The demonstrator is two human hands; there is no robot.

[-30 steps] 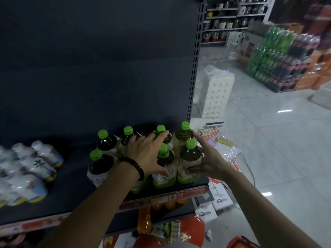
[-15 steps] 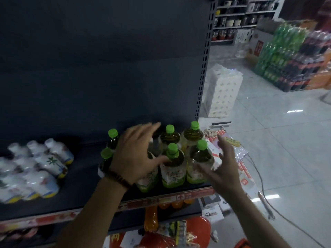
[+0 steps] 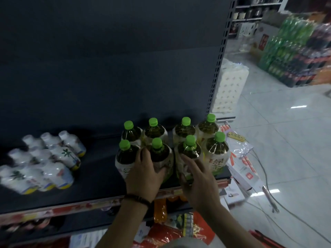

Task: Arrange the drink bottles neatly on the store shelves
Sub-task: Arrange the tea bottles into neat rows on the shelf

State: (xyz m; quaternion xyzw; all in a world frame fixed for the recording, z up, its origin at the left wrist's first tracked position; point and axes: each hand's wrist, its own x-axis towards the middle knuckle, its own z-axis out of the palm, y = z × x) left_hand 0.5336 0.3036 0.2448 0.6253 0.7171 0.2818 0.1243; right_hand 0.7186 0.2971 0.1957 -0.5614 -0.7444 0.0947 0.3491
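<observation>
Bottle labels (image 3: pixel 157 167): partly covered by the left hand (image 3: pixel 143 174) and right hand (image 3: pixel 198 181).
White bottles (image 3: pixel 35 169), lower left: blurred.
Drink crates (image 3: pixel 295 49), upper right: blurred.

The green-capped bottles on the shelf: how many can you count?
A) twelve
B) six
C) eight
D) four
C: the green-capped bottles stand in two rows of four on the shelf, eight green caps in all.

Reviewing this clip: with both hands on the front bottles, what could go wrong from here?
1. The front bottles stand near the shelf edge; a pull by the left hand or right hand may tip one off.
2. The rows are packed tight, so nudging one bottle could knock the back row.
</observation>
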